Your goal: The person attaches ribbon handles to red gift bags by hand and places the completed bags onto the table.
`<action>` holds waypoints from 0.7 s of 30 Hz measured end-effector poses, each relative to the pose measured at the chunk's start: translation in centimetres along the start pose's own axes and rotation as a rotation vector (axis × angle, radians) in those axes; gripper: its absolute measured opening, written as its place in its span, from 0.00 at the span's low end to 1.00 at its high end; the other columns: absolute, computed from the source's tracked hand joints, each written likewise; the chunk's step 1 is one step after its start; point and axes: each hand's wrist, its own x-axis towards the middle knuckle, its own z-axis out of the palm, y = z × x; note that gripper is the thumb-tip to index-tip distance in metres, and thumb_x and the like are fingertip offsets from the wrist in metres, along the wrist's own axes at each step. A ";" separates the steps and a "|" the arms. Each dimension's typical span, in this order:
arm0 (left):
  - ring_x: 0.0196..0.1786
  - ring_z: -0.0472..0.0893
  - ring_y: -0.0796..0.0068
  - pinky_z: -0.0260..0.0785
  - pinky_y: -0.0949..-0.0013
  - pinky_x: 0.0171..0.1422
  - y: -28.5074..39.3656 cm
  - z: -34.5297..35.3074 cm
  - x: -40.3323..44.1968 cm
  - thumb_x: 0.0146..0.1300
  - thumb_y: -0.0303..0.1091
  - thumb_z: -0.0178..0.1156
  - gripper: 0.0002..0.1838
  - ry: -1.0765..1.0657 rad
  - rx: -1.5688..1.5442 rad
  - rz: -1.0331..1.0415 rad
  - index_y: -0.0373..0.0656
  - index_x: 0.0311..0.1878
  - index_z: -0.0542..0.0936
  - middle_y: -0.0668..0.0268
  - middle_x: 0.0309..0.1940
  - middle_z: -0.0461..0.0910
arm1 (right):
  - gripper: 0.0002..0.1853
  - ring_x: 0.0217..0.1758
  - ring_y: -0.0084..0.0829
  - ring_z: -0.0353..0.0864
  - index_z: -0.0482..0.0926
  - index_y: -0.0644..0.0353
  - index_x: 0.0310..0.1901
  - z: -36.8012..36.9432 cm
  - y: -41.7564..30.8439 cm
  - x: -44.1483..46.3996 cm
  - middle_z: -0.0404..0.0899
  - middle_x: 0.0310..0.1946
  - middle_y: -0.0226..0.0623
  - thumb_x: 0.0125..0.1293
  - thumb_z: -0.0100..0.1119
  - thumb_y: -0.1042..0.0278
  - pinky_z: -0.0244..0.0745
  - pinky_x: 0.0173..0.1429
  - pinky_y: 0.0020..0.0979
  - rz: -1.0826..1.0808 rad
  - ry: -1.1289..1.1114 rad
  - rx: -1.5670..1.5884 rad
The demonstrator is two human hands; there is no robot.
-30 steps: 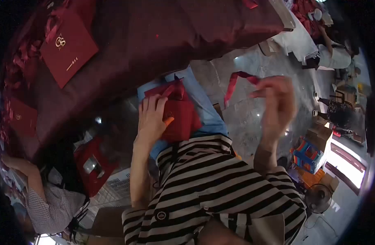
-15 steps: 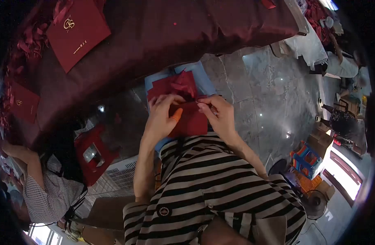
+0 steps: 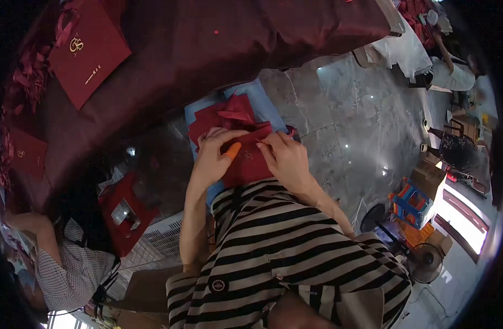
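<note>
A dark red bag (image 3: pixel 246 164) with a faint gold logo lies in the lap, over blue jeans. My left hand (image 3: pixel 216 156), with an orange cover on one finger, grips its upper left edge. At its upper right edge my right hand (image 3: pixel 284 159) pinches the red material between thumb and fingers. Just beyond my hands, a red ribbon (image 3: pixel 237 112) lies over more red pieces. Some ribbon also shows beside the right fingers; where it enters the bag is hidden.
A cloth-covered table (image 3: pixel 180 49) bears a red bag (image 3: pixel 89 55) and loose ribbons (image 3: pixel 32 74). One person (image 3: pixel 70 268) sits at lower left, others at upper right. A white crate (image 3: pixel 163 238), a fan (image 3: pixel 427 263) and a blue-orange crate (image 3: pixel 413 204) stand around.
My right hand, out to the right with a ribbon a second ago, has come in to the bag. Since then both hands have stayed on it, and the gold logo shows again.
</note>
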 end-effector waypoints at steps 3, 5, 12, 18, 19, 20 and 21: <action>0.52 0.73 0.66 0.51 0.59 0.66 0.3 0.5 -0.4 0.56 0.25 0.60 0.18 0.046 0.064 0.043 0.49 0.51 0.83 0.66 0.38 0.80 | 0.07 0.25 0.46 0.79 0.76 0.59 0.32 0.0 0.1 0.1 0.79 0.27 0.41 0.61 0.64 0.67 0.73 0.27 0.41 0.038 0.002 -0.020; 0.52 0.73 0.65 0.51 0.58 0.67 0.7 1.1 -0.8 0.56 0.25 0.60 0.18 0.088 0.113 0.081 0.49 0.51 0.84 0.66 0.37 0.80 | 0.07 0.25 0.46 0.79 0.76 0.59 0.31 -0.2 -0.1 0.2 0.79 0.27 0.41 0.61 0.64 0.67 0.72 0.27 0.42 0.063 -0.005 -0.026; 0.53 0.74 0.61 0.51 0.53 0.69 3.3 3.0 -1.6 0.44 0.19 0.56 0.23 0.263 0.346 0.261 0.41 0.48 0.81 0.62 0.37 0.79 | 0.07 0.26 0.47 0.79 0.77 0.61 0.31 -1.6 0.7 1.2 0.79 0.27 0.43 0.60 0.63 0.68 0.74 0.30 0.42 0.131 -0.092 0.067; 0.50 0.78 0.59 0.55 0.55 0.70 2.9 2.2 -0.9 0.61 0.24 0.58 0.13 0.114 0.239 0.246 0.44 0.48 0.84 0.59 0.38 0.82 | 0.11 0.28 0.46 0.80 0.78 0.65 0.31 -4.5 1.9 2.0 0.79 0.26 0.45 0.61 0.64 0.65 0.73 0.32 0.41 -0.033 -0.266 0.116; 0.50 0.78 0.59 0.56 0.55 0.70 3.0 2.3 -0.8 0.61 0.25 0.58 0.13 0.111 0.201 0.249 0.44 0.47 0.84 0.59 0.38 0.83 | 0.11 0.28 0.46 0.80 0.78 0.65 0.32 -4.9 1.8 2.2 0.79 0.25 0.46 0.61 0.65 0.64 0.72 0.31 0.42 -0.134 -0.260 0.029; 0.49 0.79 0.59 0.56 0.55 0.70 3.1 2.3 -0.6 0.61 0.25 0.58 0.12 0.105 0.162 0.254 0.44 0.47 0.84 0.59 0.38 0.83 | 0.11 0.28 0.46 0.80 0.78 0.65 0.32 -5.3 1.5 2.5 0.79 0.25 0.46 0.61 0.65 0.64 0.72 0.31 0.42 -0.134 -0.258 0.029; 0.49 0.79 0.59 0.56 0.55 0.70 3.6 2.3 -0.7 0.61 0.25 0.58 0.12 0.102 0.160 0.255 0.44 0.47 0.84 0.59 0.38 0.83 | 0.11 0.28 0.46 0.80 0.78 0.65 0.31 -5.7 1.3 2.7 0.78 0.25 0.45 0.61 0.65 0.65 0.72 0.31 0.41 -0.025 -0.290 0.134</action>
